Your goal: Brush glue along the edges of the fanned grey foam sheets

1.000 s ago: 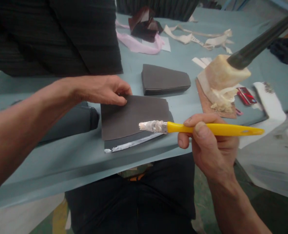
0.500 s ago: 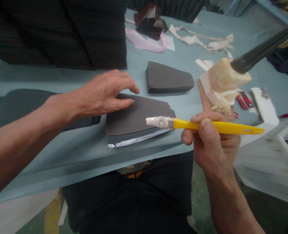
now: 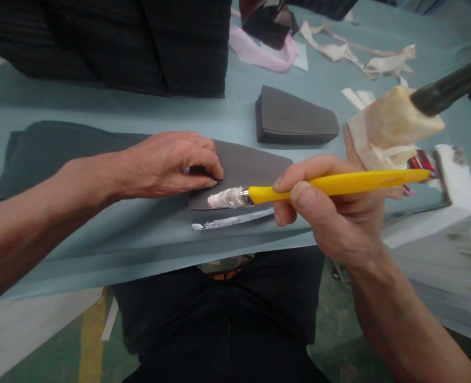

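My right hand [image 3: 331, 213] is closed around the yellow handle of a flat paintbrush [image 3: 339, 183]. Its bristles, caked with white paste, point left just over a stack of dark grey sheets [image 3: 251, 165]. White paste streaks a strip [image 3: 235, 219] along the stack's front edge, below the top sheet. My left hand [image 3: 179, 165] rests at the stack's left end, fingers curled and thumb and forefinger tips nearly together against the top sheet. Whether a sheet is pinched between them is hidden.
Behind lies a smaller grey stack [image 3: 297, 117]; more grey sheets [image 3: 59, 149] lie left. Tall black stacks [image 3: 191, 48] stand at the back left. A cream block with a dark tube [image 3: 403, 122] is at right, with pink cloth [image 3: 263, 53] and pale scraps [image 3: 335, 50] behind.
The brush has moved left over the stack. My left thumb and forefinger, spread apart before, have closed down toward each other at the top sheet. The view has shifted slightly.
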Demonstrator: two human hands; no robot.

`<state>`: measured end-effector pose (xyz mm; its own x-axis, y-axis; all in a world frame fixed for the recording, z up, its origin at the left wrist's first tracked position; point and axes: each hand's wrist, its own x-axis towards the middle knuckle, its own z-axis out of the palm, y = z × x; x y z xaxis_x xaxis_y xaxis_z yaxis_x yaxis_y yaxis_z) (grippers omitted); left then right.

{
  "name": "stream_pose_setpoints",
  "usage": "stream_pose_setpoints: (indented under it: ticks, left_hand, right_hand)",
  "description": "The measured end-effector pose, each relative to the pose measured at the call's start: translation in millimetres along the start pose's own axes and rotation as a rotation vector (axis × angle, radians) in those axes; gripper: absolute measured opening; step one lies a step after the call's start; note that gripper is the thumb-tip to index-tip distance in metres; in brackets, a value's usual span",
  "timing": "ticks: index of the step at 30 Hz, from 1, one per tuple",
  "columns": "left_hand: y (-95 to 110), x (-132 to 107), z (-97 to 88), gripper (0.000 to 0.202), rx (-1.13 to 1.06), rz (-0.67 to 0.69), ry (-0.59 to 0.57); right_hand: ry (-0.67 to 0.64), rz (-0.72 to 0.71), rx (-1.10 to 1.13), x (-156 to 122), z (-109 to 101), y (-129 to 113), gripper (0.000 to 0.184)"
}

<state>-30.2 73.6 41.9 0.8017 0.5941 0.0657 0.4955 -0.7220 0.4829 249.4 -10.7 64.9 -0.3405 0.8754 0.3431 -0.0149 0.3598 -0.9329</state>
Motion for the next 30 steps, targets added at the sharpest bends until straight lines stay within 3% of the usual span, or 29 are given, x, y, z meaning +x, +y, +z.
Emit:
stream_pose_setpoints:
  ticks: [6,11,18,24,30]
  left_hand:
    - [-1,3,1.4,0.025,-0.015,-0.001,-0.022]
    - [12,6,-4.6,0.007,0.000,-0.061,-0.071]
    - [11,7,-4.9,0.010,0.026,-0.024,-0.087]
    - [4,7,-0.4,0.012,0.067,0.028,-0.059]
    - [0,6,0.7,0.014,0.090,0.004,-0.076]
  right_hand:
    - [-0.136,0.091,0.001,17,13,1,0.018]
    - [-0.216,0.089,-0.040,23,21,2,0.024]
    - [-0.329,0.128,-0.150,28,22,6,0.036]
    - [-0.320,0.157,-0.127,30,16,8,0.051]
    - [-0.297,0.161,-0.151,30,2,4,0.048]
